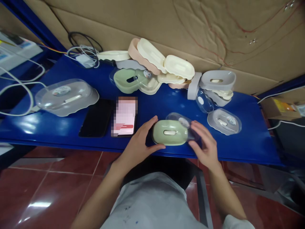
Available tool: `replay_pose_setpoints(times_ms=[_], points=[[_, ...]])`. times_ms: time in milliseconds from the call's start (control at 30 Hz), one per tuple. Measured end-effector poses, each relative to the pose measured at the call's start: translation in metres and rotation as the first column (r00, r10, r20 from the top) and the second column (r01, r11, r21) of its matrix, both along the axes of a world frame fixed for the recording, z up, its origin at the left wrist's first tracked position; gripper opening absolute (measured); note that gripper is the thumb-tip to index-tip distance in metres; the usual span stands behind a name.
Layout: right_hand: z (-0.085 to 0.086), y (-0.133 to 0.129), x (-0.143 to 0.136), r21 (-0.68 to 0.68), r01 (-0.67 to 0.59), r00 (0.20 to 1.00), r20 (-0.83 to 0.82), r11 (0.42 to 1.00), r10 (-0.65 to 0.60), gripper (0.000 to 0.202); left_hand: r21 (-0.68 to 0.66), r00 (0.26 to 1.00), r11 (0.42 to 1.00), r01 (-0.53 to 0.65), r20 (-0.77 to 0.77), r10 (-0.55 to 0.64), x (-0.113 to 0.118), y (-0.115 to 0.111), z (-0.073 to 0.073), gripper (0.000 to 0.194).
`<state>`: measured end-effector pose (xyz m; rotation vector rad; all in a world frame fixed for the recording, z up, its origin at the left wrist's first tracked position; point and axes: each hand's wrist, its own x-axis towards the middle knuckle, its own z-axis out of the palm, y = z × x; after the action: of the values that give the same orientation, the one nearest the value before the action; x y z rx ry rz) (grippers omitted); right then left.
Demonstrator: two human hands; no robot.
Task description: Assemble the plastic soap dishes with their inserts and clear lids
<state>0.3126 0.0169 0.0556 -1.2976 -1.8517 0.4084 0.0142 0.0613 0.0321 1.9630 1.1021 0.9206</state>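
Observation:
A green oval dish (157, 137) with a pale piece in its middle slot sits near the front edge of the blue table. My left hand (141, 137) is curved round its left end, thumb at the front side and fingers at the back. A clear lid (173, 116) with a white label lies behind and to the right, partly hidden by the dish. At the right end, my right hand (205, 143) has its thumb and fingers bent round the clear plastic.
The blue table (147, 111) holds a lit phone (125, 116), a dark phone (95, 117) and a lidded grey dish (69, 97) at left. Several dishes (151, 55) are piled behind. Another lidded dish (224, 121) stands right; cables (84, 52) lie back left.

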Motion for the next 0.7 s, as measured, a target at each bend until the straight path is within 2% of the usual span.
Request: replay_pose_setpoints(times_ms=[100,200,433,700], points=[[-0.001,-0.004,-0.017,0.072,-0.134,0.983,0.134,0.988,0.123,0.07,0.023,0.999,1.0,-0.013,0.051,0.011,0.001,0.0,-0.005,0.102],[-0.005,-0.004,-0.023,0.082,-0.188,0.963,0.213,0.979,0.167,0.072,0.057,0.999,0.998,-0.004,0.043,0.002,0.0,0.0,-0.005,0.101],[-0.006,-0.006,-0.023,0.049,-0.236,0.922,0.326,0.971,0.207,0.072,0.11,0.996,0.992,0.065,-0.066,-0.058,-0.001,0.002,0.003,0.1],[-0.008,-0.005,-0.023,0.002,-0.229,0.916,0.339,0.973,0.215,0.071,0.034,0.977,0.997,0.076,-0.201,-0.067,0.001,0.001,0.001,0.092]])
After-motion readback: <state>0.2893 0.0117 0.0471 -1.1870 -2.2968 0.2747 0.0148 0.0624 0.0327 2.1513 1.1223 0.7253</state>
